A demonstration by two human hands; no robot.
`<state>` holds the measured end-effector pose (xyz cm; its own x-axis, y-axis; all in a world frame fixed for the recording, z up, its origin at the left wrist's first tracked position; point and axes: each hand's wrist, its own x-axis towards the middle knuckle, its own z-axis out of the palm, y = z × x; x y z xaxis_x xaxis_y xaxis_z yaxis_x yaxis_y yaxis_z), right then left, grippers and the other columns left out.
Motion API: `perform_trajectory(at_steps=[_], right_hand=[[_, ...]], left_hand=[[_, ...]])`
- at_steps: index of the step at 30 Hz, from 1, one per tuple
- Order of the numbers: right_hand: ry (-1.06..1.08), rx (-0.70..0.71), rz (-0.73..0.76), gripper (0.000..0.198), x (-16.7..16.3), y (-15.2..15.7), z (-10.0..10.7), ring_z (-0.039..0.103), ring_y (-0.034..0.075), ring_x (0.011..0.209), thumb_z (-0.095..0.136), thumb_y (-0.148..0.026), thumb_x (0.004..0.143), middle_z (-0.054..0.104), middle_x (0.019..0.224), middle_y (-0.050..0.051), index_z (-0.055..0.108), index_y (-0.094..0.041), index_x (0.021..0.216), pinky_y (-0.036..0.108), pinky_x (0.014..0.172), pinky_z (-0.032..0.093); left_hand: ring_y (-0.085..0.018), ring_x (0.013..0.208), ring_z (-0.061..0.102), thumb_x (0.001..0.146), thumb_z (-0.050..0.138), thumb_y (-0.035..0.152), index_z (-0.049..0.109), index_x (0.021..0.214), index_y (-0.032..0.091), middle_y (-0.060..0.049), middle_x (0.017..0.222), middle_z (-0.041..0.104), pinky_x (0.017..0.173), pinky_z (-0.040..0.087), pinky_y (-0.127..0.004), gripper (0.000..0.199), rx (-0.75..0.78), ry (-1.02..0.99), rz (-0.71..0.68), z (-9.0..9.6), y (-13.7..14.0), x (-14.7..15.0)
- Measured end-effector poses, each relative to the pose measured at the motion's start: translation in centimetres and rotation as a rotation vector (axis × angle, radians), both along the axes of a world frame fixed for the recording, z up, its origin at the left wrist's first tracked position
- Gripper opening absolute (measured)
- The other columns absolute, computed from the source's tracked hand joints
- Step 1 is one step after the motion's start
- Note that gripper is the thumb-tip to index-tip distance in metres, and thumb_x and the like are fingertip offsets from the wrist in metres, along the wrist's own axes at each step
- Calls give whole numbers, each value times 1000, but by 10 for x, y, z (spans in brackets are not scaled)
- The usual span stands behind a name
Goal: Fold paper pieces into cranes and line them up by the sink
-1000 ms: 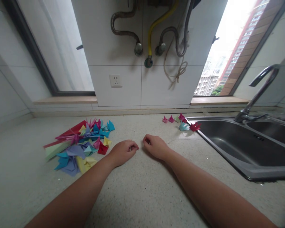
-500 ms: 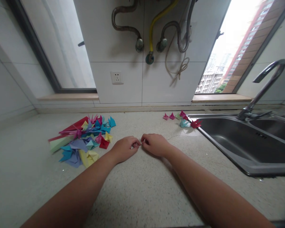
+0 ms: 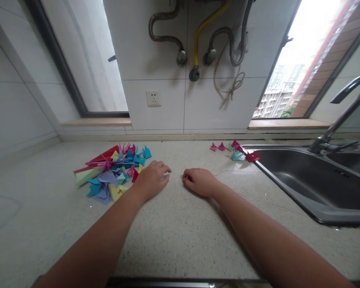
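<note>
Just right of a heap of folded paper pieces (image 3: 108, 178), my left hand (image 3: 151, 180) is over the countertop, fingers stretched and thumb apart, with nothing seen in it. The heap mixes blue, purple, yellow, pink, red and green origami; my left hand hides part of its right side. My right hand (image 3: 200, 182) rests on the counter a short way to the right, fingers curled inward. Whatever lies inside that curl, if anything, is hidden. Beyond it, near the wall, small pink folded papers (image 3: 221, 147) stand in a row, with a light blue one (image 3: 238, 155) and a red one (image 3: 253, 156) nearby.
A steel sink (image 3: 291, 188) with a tall faucet (image 3: 337, 116) is set into the right of the speckled counter (image 3: 174, 236). A tiled wall at the back carries a socket (image 3: 153, 99), hoses and a yellow pipe (image 3: 197, 42). The counter's front edge shows at the bottom.
My hands, together at the fingertips before, are now apart. My left hand has moved left toward the heap and its fingers have opened. The whole view has shifted slightly.
</note>
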<state>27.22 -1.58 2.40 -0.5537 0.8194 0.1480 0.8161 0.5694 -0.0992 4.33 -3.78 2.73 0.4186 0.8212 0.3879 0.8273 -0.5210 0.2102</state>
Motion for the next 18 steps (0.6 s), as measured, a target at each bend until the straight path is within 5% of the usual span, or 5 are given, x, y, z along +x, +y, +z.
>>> perform_trajectory(at_steps=[5,8,12,18], right_hand=[[-21,-11,4,29,1,-2,2,62,20,84,43,-36,93,69,95,7,67,-21,98,28,68,37],[-20,-12,1,28,1,-2,2,62,20,84,43,-36,93,69,95,7,67,-21,98,29,68,36],[-14,-8,2,28,1,-1,0,62,20,84,43,-36,93,70,94,7,66,-21,97,29,68,36],[-3,-18,10,28,2,0,0,62,20,84,44,-37,92,70,95,6,66,-21,97,29,66,35]], left_hand=[[-32,112,47,89,48,37,63,119,18,-14,114,56,94,39,-42,38,78,114,443,5,6,-32],[-35,108,50,87,47,53,63,117,17,-17,111,57,90,40,-45,49,-14,195,568,3,8,-43],[-37,100,54,84,45,61,65,108,19,-16,103,63,80,43,-45,52,-147,254,604,1,8,-49],[-34,98,58,83,52,46,66,108,23,-12,104,68,76,43,-41,37,-165,223,537,2,7,-50]])
